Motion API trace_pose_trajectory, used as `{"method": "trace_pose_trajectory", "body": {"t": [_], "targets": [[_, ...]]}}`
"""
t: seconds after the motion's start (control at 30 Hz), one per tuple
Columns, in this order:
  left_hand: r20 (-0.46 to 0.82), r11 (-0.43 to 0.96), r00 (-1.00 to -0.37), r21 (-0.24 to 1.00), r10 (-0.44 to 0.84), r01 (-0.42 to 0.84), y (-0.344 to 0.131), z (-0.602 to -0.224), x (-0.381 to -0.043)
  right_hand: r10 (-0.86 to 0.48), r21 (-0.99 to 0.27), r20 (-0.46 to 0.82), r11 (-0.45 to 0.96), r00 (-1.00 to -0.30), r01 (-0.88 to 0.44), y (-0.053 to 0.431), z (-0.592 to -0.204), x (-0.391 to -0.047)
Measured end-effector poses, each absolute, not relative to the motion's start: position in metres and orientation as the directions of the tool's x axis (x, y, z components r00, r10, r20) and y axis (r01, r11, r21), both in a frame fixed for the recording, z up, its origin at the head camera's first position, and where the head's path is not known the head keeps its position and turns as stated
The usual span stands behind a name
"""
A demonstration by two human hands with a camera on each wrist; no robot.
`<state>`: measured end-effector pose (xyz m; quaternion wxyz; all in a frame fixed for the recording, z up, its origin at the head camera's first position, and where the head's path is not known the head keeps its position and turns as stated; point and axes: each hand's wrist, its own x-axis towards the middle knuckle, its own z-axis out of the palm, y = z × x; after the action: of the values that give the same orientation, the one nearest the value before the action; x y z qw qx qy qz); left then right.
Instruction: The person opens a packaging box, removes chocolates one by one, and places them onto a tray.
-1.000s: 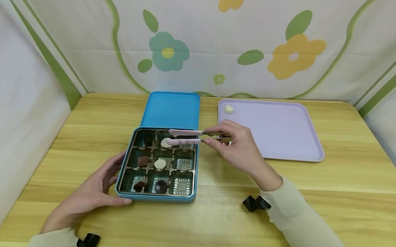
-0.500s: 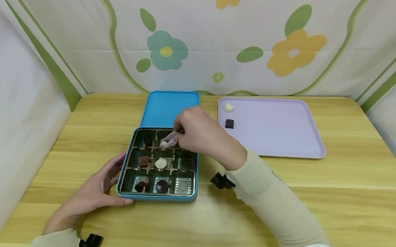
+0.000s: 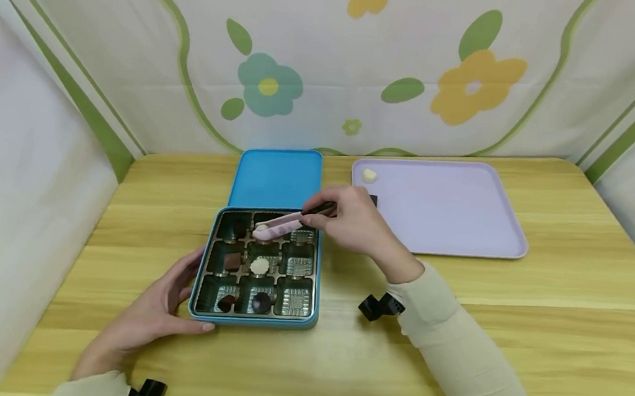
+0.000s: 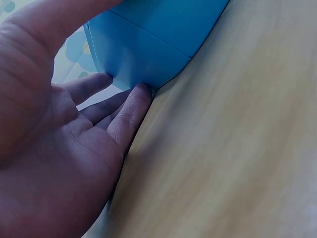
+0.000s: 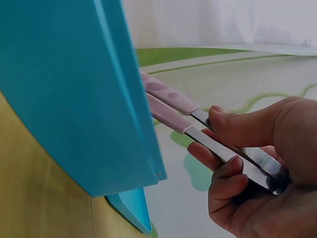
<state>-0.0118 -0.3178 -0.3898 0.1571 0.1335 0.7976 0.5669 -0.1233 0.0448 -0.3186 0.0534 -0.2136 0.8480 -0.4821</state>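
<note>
My right hand (image 3: 357, 223) holds metal tongs with pink tips (image 3: 278, 225) over the back row of the blue tin (image 3: 319, 285). A white chocolate (image 3: 261, 227) shows at the tips, partly hidden by them, in the back middle compartment. Thumb and fingers pinch the tongs' arms in the right wrist view. At the tin's front left corner rests my left hand (image 3: 143, 312), thumb along the front and fairly straight fingers (image 4: 131, 111) touching the side. Other compartments hold a white flower-shaped chocolate (image 3: 259, 266), a brown square chocolate (image 3: 231, 261) and several dark chocolates (image 3: 261, 303).
Behind the tin lies a blue lid (image 3: 276, 179). On the lilac tray (image 3: 450, 215) at the back right sit a small white chocolate (image 3: 369, 176) and a dark cube-shaped chocolate (image 3: 373, 200), partly hidden by my right hand. A flowered cloth (image 3: 325, 99) hangs behind the table.
My right hand swings left over the tin, tongs angled down at the white chocolate, then shifts back right, tips still over the same compartment. The left hand stays at the tin's corner.
</note>
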Motion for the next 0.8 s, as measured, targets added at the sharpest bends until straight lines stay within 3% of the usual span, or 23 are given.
{"method": "trace_pose_trajectory", "body": {"t": [0.47, 0.8], "targets": [[-0.126, 0.327, -0.917, 0.945, 0.379, 0.005, -0.317, -0.389, -0.012, -0.359, -0.849, 0.109, 0.452, -0.927, -0.275, 0.063, -0.320, -0.123], [-0.150, 0.370, -0.926, 0.929, 0.346, -0.012, -0.325, -0.387, -0.001, -0.312, -0.934, 0.055, 0.319, -0.949, -0.159, 0.082, -0.324, -0.119]]}}
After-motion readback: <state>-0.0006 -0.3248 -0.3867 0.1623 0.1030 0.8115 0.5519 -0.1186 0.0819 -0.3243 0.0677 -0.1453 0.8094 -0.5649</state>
